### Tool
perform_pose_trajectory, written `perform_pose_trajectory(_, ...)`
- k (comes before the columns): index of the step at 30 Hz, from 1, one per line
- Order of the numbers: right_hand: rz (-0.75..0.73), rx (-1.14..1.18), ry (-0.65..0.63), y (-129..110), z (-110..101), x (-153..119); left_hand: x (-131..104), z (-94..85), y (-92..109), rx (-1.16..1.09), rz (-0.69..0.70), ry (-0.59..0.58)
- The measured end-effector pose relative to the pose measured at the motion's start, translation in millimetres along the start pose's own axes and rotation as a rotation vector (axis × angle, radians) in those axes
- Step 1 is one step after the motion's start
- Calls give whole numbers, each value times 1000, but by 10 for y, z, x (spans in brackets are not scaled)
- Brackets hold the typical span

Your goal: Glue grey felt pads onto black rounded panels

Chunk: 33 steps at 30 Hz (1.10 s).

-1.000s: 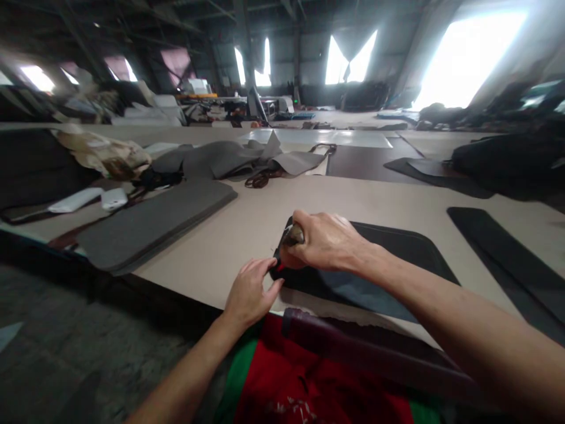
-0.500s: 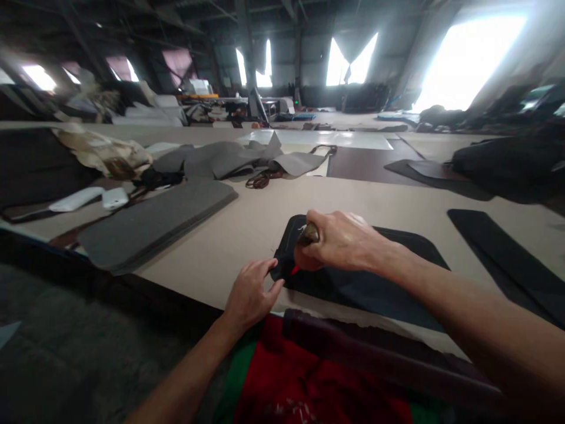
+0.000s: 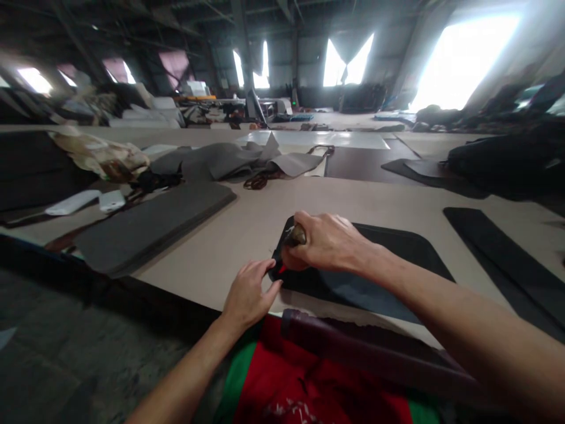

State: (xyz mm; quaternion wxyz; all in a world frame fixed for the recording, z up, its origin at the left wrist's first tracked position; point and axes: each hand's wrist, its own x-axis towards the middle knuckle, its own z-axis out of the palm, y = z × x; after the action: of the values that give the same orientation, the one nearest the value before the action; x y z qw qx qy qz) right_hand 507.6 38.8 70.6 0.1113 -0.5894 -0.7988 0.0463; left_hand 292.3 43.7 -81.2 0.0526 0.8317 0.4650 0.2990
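A black, round-cornered panel (image 3: 397,241) lies flat on the table in front of me, with a pale line along its left edge. My left hand (image 3: 249,292) grips the panel's near left corner, thumb and forefinger on either side of it. Wrapped in my right hand (image 3: 329,241) is a tool with a rounded brownish handle (image 3: 298,234), held over the panel's left end. Something red (image 3: 283,268) shows just below that fist; the tool's working end is hidden, so its kind is unclear.
Stacked grey panels (image 3: 154,227) lie left, near two white objects (image 3: 73,202). Crumpled grey sheets (image 3: 238,158) lie beyond. Long black pieces (image 3: 498,253) and a dark bundle (image 3: 503,159) are at right. A dark maroon roll (image 3: 362,341) runs along the front edge.
My right hand has shifted slightly left with the tool, closer to my left hand. The left hand keeps its place at the corner. The whole view has moved a little.
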Motion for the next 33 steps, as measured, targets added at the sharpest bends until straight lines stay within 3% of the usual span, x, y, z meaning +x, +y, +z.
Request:
perform_pose_trajectory(7, 95, -38, -77, 220, -147, -147, 13, 10, 3, 0, 23, 12)
perform_pose_trajectory(19, 210, -65, -103, 571, -259, -446, 9, 13, -1, -3, 12, 3)
perform_pose_trajectory(33, 426, -148, -161, 1109, -430, -1060, 30, 45, -48, 47, 7, -10)
